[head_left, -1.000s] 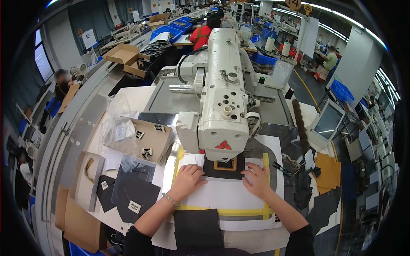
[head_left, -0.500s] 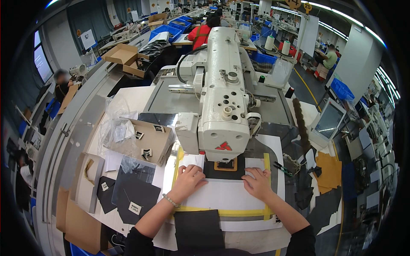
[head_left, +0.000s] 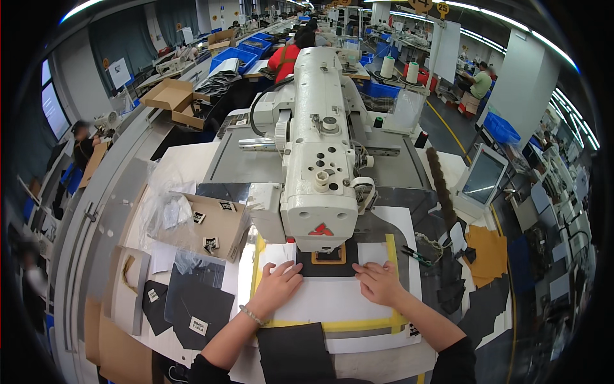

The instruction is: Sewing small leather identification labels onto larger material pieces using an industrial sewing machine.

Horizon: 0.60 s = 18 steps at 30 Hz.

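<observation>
A large white sewing machine [head_left: 318,208] stands in front of me. Under its head lies a black rectangular piece [head_left: 332,270], with a small orange frame [head_left: 343,253] on top. Around it is a white sheet [head_left: 313,299] edged with yellow tape [head_left: 358,322]. My left hand [head_left: 276,287] rests palm down on the sheet, its spread fingertips at the black piece's left side. My right hand [head_left: 378,283] lies opposite, fingers somewhat bent and fingertips at the piece's right lower corner. Neither hand grips anything that I can see.
Another black piece [head_left: 294,352] lies at the near table edge. On the left are an open box [head_left: 225,214] with small labels, a narrow tray [head_left: 119,301] and dark pieces [head_left: 203,304]. Tweezers [head_left: 416,256], orange-brown material [head_left: 486,256] and a screen [head_left: 483,176] are on the right.
Both hands have moved slightly toward me along the black piece's sides, and the right fingers have drawn inward to its corner. The whole view has shifted a little.
</observation>
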### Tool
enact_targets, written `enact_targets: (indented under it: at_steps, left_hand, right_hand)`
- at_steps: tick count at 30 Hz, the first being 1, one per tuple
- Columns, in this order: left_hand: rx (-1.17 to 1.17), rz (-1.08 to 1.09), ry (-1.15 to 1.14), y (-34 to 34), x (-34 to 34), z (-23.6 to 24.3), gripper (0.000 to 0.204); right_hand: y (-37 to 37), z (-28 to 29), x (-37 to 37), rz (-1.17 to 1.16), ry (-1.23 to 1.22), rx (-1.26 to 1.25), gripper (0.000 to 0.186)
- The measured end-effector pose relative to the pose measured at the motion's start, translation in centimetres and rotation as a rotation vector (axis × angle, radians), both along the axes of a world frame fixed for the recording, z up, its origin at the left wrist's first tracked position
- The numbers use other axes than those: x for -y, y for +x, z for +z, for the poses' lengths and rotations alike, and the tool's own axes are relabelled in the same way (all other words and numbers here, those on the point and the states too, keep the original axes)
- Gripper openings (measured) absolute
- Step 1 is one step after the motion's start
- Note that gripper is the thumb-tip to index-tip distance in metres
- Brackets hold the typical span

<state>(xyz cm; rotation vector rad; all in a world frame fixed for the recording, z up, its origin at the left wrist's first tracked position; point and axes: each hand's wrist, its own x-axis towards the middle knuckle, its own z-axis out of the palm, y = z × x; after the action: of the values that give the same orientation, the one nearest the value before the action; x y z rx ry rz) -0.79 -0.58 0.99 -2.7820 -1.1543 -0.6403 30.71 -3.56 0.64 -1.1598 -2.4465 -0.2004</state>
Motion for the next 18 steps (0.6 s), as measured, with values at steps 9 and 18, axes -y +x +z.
enact_targets:
  at_steps: [9, 18]
  left_hand:
    - [-0.059, 0.034, 0.048, -0.2, 0.8, -0.2, 0.018]
    - [-0.123, 0.024, 0.072, -0.1, 1.5, 1.2, 0.033]
  right_hand:
    - [-0.1, -0.1, 0.0, -0.017, -0.045, -0.007, 0.031]
    - [0.1, 0.0, 0.4, -0.031, -0.058, -0.01, 0.034]
